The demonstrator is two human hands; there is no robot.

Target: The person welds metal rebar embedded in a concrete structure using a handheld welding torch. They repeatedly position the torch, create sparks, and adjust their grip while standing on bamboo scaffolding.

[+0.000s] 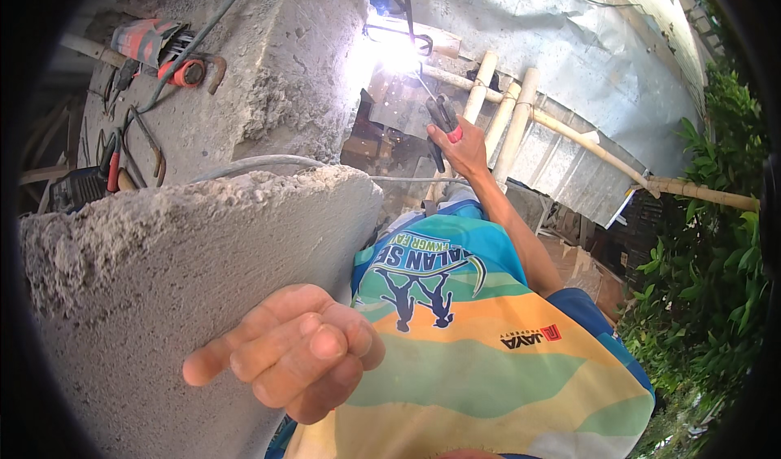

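My right hand grips a welding electrode holder with dark jaws and a red part at the grip. A thin welding rod runs from its jaws up to a glaring white arc beside the concrete edge. Glare hides the spot being welded, though dark steel bars show just above. Close to the camera, my left hand is raised with loosely bent fingers, one stretched to the left. Nothing shows in it.
Rough concrete walls stand at my left. On the far one lie a red tape measure, an opened packet of rods and bent steel pieces. A grey cable crosses the concrete. Bamboo poles, metal sheeting and leafy plants lie right.
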